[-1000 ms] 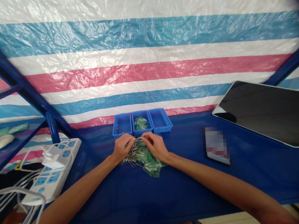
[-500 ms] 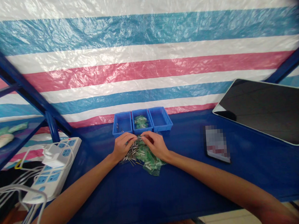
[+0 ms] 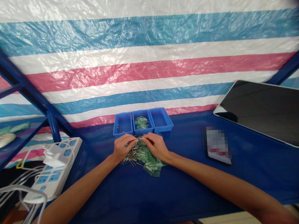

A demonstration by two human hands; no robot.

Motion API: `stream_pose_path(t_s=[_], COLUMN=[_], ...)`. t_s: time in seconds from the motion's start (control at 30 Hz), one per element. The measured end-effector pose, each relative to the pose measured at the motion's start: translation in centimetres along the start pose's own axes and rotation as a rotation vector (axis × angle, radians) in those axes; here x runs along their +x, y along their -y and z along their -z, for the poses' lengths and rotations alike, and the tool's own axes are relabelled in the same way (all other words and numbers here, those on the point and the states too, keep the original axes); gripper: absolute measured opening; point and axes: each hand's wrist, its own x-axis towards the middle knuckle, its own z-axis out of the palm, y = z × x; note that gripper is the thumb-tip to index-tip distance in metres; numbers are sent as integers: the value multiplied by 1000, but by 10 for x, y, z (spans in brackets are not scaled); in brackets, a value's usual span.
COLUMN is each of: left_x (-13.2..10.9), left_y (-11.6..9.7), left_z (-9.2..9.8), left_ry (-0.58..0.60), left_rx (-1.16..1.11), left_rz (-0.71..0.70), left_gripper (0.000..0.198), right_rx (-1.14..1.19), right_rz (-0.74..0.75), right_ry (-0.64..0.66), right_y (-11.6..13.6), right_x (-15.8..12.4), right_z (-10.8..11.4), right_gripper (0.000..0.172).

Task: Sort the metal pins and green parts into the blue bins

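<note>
My left hand (image 3: 123, 147) and my right hand (image 3: 157, 146) meet with fingertips close together, just in front of the blue trays. Both have thumb and fingers pinched. Whatever lies between the fingertips is too small to make out. Under my left hand is a loose pile of thin metal pins or rods (image 3: 131, 155). Green-tinted clear plastic packets (image 3: 150, 162) with small pale pieces inside lie under and beside my right hand. The middle blue tray (image 3: 142, 130) holds similar green packets. A few small metal pieces lie in the left blue tray (image 3: 123, 120).
A third blue tray (image 3: 162, 119) stands to the right. A phone (image 3: 219, 146) and a large dark-screened tablet (image 3: 268, 115) lie at the right. At the left, a white power strip (image 3: 54, 173) with cables sits by the blue frame (image 3: 34, 95). Striped plastic sheeting (image 3: 147, 71) hangs behind.
Both hands stay in the same place, with the fingertips shifting only slightly. The whole view has moved a little; the trays and the pile look the same.
</note>
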Motion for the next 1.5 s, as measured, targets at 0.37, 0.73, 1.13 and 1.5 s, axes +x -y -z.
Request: stream_pose_path(t_s=[0.37,0.73,1.13,1.5], left_x=[-4,-3,-5,-6], left_y=[0,3,6,5], left_z=[-1,-1,-4,-3], left_ry=[-47,-16,-42,-43], left_rx=[36,93,93,116], left_rz=[-15,1,40,29], left_gripper=[21,31,22,18], right_rx=[-36,3,59,2], right_rz=[-16,-31,-2,92], right_ry=[8,-36,-50,21], right_y=[-4,2,4,-3], right_x=[0,0,-3,-2], right_z=[-2,1,2,-4], right_gripper=[29,30,25,23])
